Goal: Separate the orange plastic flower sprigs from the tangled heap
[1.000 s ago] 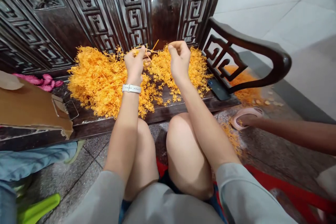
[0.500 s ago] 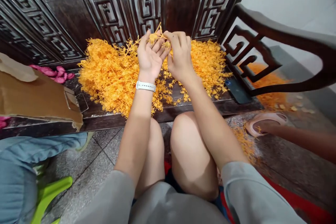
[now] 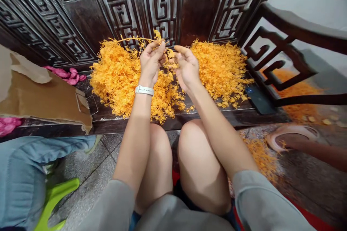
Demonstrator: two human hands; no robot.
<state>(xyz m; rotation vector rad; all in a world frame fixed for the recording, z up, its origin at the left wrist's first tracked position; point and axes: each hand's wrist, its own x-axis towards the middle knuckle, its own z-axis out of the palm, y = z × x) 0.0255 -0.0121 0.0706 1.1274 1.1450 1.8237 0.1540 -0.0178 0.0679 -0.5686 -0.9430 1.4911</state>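
Note:
My left hand (image 3: pixel 151 61), with a white band at the wrist, is closed on a yellow-orange plastic sprig (image 3: pixel 128 38). Its thin stem runs out leftward above the pile, and small tufts stick up past the fingertips. Facing it, my right hand (image 3: pixel 187 66) has its fingers apart beside the sprig's right end. Whether those fingertips touch the small yellow pieces there is unclear. Below and left of my hands lies a tangled heap of similar yellow-orange sprigs (image 3: pixel 116 79). A second heap (image 3: pixel 217 68) spreads to the right.
Both heaps rest on a dark carved wooden bench (image 3: pixel 108 113). A cardboard box (image 3: pixel 51 97) and pink fuzzy pieces (image 3: pixel 67 74) are at left, a dark phone (image 3: pixel 259 99) at right. Orange bits (image 3: pixel 260 155) litter the floor. Other people's legs flank me, near a green stool (image 3: pixel 58 198).
My left hand has turned from palm-up to gripping the sprig, whose stem now points left. My right hand has opened from its pinch and turned. The view has shifted slightly left.

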